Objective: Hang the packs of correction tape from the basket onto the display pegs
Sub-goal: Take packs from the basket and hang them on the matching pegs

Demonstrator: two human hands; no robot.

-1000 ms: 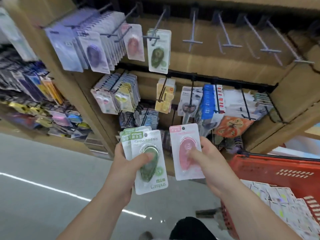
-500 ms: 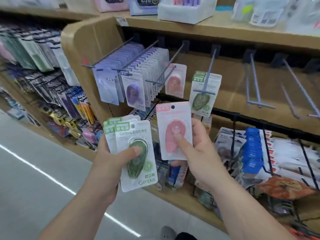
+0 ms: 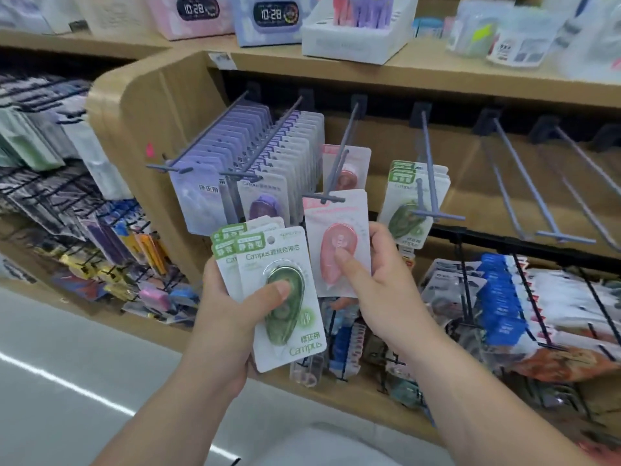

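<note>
My left hand (image 3: 232,317) grips a fanned stack of green correction tape packs (image 3: 280,297), thumb pressed on the front blister. A single pink correction tape pack (image 3: 336,243) is pinched in my right hand (image 3: 379,290), its top edge right at the tip of a grey display peg (image 3: 339,163). Further back on that peg hangs one pink pack (image 3: 349,166). The peg to the right carries a few green packs (image 3: 413,203). Two pegs on the left are full of purple packs (image 3: 265,169). The basket is out of view.
Bare grey pegs (image 3: 524,183) stick out to the right. The wooden shelf top (image 3: 437,68) holds clock boxes and cartons. Below, black wire hooks (image 3: 534,297) carry blue and other stationery packs. More goods hang on the shelf at left (image 3: 67,196); grey floor lies below.
The view tilted up, so the basket dropped out of sight. My right hand raised the pink pack up to the tip of the peg. The left hand kept its green stack.
</note>
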